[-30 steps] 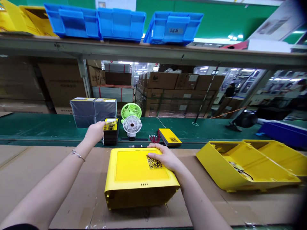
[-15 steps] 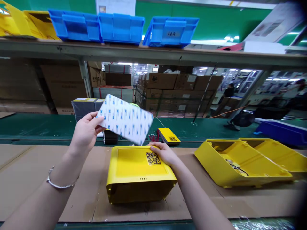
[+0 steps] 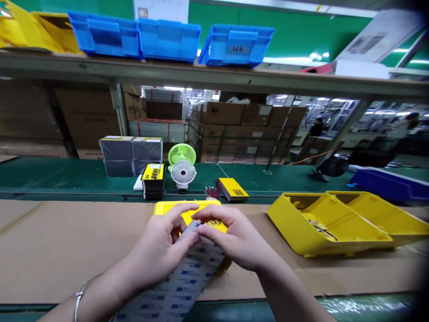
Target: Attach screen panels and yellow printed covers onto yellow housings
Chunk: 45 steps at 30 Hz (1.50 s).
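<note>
Both my hands meet in front of the yellow plastic housing [image 3: 164,206]. Between them is a thin adhesive-backed sheet [image 3: 181,286] with blue 3M print on its backing. My left hand [image 3: 164,241] is closed, pinching the sheet near its upper corner. The thumb and fingers of my right hand [image 3: 231,232] are closed on that same corner. The sheet slants down toward me and covers much of the housing. A black QR code [image 3: 214,222] shows partly on top of the housing, behind my right fingers.
Two open yellow shells [image 3: 328,223] rest on the cardboard at right. Behind lie a yellow panel stack [image 3: 233,189] with red wires [image 3: 214,191], a white fan [image 3: 182,172], a green fan [image 3: 181,154] and black-and-yellow labels [image 3: 154,181]. Blue bins [image 3: 169,40] line the shelf above.
The sheet came down from the upper left to in front of the housing, its printed backing still facing me. My right hand left the housing and took hold of the sheet's corner.
</note>
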Available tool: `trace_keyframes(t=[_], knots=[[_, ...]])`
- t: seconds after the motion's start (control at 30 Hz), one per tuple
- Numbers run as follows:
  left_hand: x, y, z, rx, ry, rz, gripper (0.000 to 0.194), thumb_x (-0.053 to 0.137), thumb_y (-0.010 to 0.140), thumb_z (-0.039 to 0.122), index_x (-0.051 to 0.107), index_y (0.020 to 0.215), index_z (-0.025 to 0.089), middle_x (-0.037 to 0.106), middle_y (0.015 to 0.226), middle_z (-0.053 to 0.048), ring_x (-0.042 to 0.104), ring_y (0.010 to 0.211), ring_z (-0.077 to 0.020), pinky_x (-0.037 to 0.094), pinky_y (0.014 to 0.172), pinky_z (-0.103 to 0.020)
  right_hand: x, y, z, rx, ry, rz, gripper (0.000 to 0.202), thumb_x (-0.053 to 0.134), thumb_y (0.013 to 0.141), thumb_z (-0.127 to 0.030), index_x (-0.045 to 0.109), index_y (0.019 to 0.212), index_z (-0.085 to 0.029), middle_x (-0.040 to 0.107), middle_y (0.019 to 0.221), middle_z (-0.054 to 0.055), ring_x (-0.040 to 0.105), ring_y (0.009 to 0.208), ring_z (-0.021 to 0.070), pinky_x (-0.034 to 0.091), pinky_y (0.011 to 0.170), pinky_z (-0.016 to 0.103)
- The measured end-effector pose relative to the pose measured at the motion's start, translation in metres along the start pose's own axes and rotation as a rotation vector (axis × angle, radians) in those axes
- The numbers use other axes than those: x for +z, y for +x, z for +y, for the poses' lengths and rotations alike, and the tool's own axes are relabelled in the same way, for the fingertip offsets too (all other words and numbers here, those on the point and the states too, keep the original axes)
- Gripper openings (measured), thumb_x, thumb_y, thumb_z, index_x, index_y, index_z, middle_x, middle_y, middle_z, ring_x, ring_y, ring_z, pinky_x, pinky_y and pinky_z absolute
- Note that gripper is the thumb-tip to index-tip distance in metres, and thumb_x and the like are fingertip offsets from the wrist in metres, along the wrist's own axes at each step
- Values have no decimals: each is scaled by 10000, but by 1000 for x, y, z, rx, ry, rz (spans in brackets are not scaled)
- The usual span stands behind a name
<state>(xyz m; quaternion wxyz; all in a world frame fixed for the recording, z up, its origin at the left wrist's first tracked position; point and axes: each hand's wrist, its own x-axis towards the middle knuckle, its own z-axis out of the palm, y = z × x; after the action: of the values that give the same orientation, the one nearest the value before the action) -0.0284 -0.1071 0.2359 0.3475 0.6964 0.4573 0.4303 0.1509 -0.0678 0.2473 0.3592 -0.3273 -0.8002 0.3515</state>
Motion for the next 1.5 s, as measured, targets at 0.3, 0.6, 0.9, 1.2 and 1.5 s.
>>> trace_keyframes(t=[0.3,0.6,0.9,1.2,1.5], knots=[[30,-14,-5,-273,-1052,-257,365,628,704,353,585,1024,183,612,999,-76,565,917,-214,417,808,-333,3,-13,-10,-141,167,356,54,675,748,-161,673,775,-208,650,749,-4,597,704,133,489,630,233],[47,-25,-14,-613,-1511,-416,613,368,816,553,457,1254,133,631,981,-125,612,794,-232,335,918,-452,21,-14,2,-501,-326,704,281,641,701,19,687,881,-192,655,890,51,584,846,204,497,781,400],[44,-22,-25,-439,-1618,-452,718,294,802,627,474,1255,98,608,1065,-167,584,915,-275,339,910,-451,18,-25,-6,-553,-208,649,275,592,717,42,649,895,-160,633,872,63,570,859,222,492,761,441],[41,-24,-20,-440,-1523,-426,675,418,759,617,526,1199,117,612,1021,-141,566,919,-247,356,886,-388,13,-21,-11,-449,-379,496,184,587,760,-54,593,901,-172,605,844,39,526,850,201,438,808,416],[44,-33,-15,-481,-1241,-209,623,504,744,591,508,1227,199,585,1114,-114,560,953,-254,361,890,-394,13,-17,-20,-282,-531,428,137,561,790,-146,596,915,-190,607,897,45,509,887,212,420,813,377]])
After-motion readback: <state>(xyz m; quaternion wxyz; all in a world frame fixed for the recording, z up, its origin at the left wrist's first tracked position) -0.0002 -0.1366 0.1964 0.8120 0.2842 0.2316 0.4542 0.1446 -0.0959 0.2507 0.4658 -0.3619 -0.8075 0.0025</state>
